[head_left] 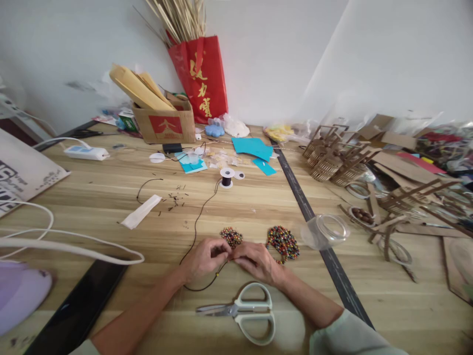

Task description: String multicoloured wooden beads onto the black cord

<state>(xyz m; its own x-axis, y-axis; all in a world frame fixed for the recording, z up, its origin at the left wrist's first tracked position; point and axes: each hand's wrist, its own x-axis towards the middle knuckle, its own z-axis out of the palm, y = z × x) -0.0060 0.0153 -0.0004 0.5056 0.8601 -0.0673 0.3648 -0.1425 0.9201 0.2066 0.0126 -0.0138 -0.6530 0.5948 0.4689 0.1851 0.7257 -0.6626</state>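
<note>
My left hand [204, 257] and my right hand [256, 261] meet at the fingertips on the wooden table [111, 197], both pinched around a thin dark cord [199, 217]. The cord runs back to a small spool [226, 177] and loops under my left wrist, with one or two beads on it near my fingers. A small beaded piece [231, 236] lies just beyond my fingertips. A larger cluster of multicoloured beads [284, 242] sits beside my right hand. White-handled scissors [246, 311] lie between my forearms.
A clear plastic jar [325, 230] lies on its side to the right. Wooden slat models [334, 158] and cardboard scraps fill the far right. A cardboard box [164, 121], red bag [201, 76], teal paper [253, 147], power strip [86, 152] and white cables [74, 236] surround the work area.
</note>
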